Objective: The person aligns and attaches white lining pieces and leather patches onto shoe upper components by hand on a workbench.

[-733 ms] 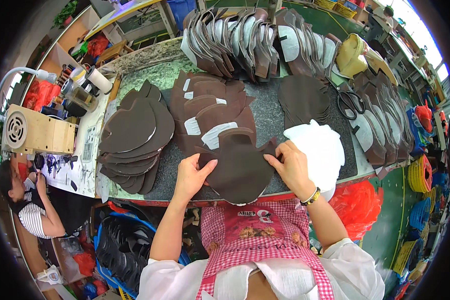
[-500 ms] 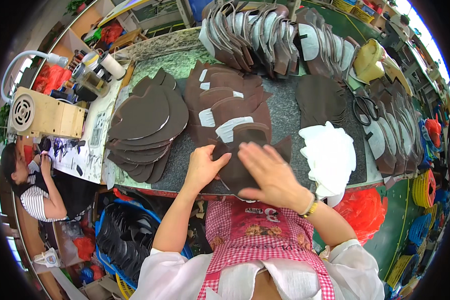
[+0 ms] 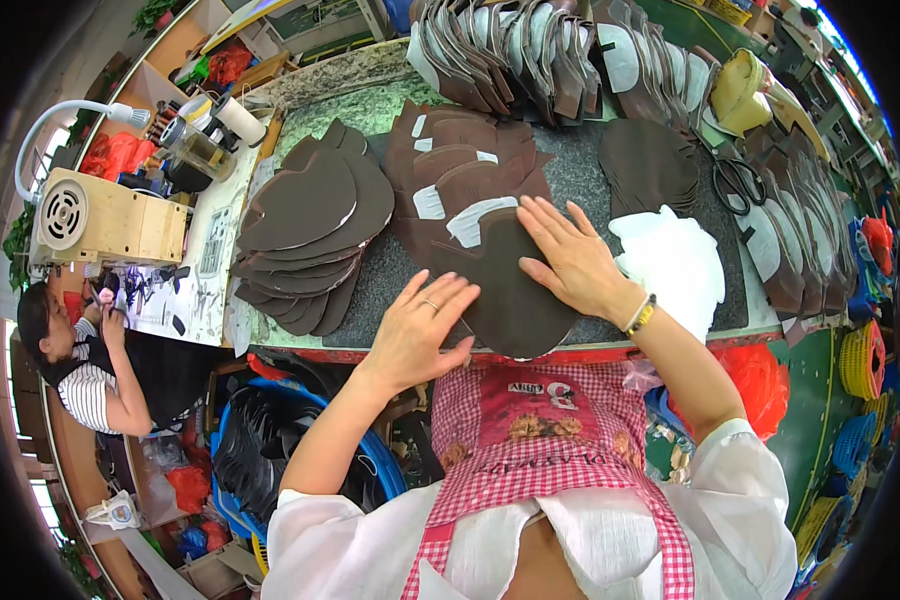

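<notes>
"Piece (image 3: pixel 518 300), where do we have it?"

"At the table's (image 3: pixel 365 106) near edge, our right hand (image 3: pixel 580 263) spread on it; our left hand (image 3: pixel 422 328) is loose by its left side. Neither grips."

"Our step?"

"Smoothing, probably; the next move calls for even pressure."

From here I count one speckled dark-grey board (image 3: pixel 574 165), two bare hands (image 3: pixel 578 262) at its front, one ragged-edged white pile (image 3: pixel 672 265) and one pair of black-handled scissors (image 3: pixel 739 188) toward its right.
</notes>
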Demonstrator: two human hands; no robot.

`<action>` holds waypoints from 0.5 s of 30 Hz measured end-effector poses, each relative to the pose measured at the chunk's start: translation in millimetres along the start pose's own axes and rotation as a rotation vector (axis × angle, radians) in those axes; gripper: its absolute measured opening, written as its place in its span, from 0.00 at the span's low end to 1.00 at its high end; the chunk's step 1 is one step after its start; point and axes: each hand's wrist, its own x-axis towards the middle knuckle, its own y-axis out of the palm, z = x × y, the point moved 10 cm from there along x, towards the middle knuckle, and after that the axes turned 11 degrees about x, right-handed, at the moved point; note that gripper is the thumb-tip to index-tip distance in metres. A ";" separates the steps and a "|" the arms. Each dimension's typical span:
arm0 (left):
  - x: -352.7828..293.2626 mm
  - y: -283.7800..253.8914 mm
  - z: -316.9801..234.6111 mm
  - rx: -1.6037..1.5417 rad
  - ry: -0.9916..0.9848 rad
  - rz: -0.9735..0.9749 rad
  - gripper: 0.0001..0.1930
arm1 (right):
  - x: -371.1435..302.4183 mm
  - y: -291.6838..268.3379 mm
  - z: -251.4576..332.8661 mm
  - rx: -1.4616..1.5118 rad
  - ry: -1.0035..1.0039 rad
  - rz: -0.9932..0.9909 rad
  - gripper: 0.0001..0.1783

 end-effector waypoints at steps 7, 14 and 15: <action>2.3 19.3 -31.8 -0.194 0.198 0.010 0.22 | -40.4 5.9 47.2 0.341 -0.140 0.132 0.47; -1.4 27.6 5.6 -0.646 -0.086 -0.002 0.42 | -54.4 10.6 69.3 0.213 -0.253 0.285 0.51; -0.6 26.3 5.6 -0.650 -0.092 0.002 0.42 | -62.7 14.1 82.2 0.164 -0.354 0.336 0.47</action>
